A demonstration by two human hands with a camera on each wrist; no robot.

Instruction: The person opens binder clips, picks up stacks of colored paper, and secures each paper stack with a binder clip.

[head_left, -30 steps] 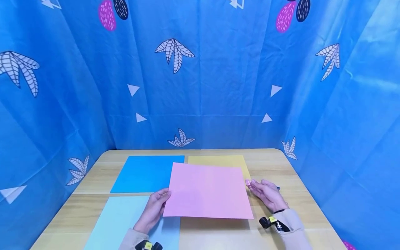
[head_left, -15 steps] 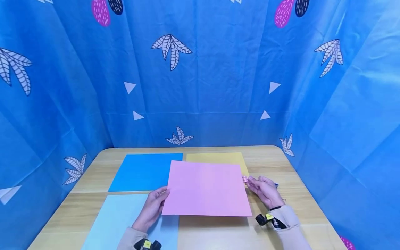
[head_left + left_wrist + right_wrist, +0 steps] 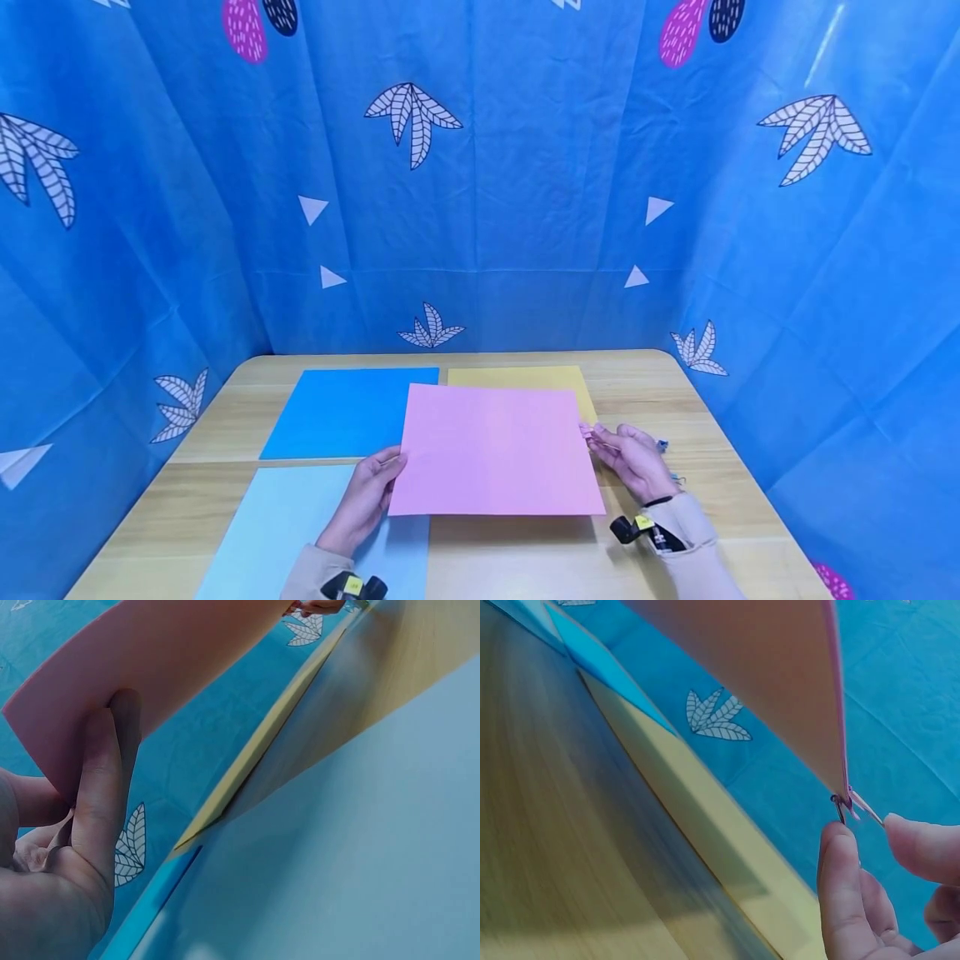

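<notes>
A pink sheet [image 3: 495, 450] is held up above the table, tilted toward me. My left hand [image 3: 365, 500] grips its left edge between thumb and fingers; in the left wrist view, fingers [image 3: 101, 780] lie against the sheet's underside. At the right edge, my right hand [image 3: 637, 462] pinches the wire handles of a small pink binder clip [image 3: 587, 431]. In the right wrist view the clip [image 3: 845, 801] sits at the sheet's edge, its handles spread between thumb and finger. Whether its mouth is clamped on the sheet is too small to tell.
On the wooden table [image 3: 705, 517] lie a blue sheet [image 3: 345, 412], a pale aqua sheet [image 3: 285, 508] and a yellow sheet [image 3: 517, 377] partly behind the pink one. Small blue objects [image 3: 662, 446] show just beyond my right hand. A blue patterned curtain [image 3: 525, 208] surrounds the table.
My right hand has brought the binder clip slightly left, against the pink sheet's right edge, and turned it. The left hand keeps its grip. The head view has shifted a little.
</notes>
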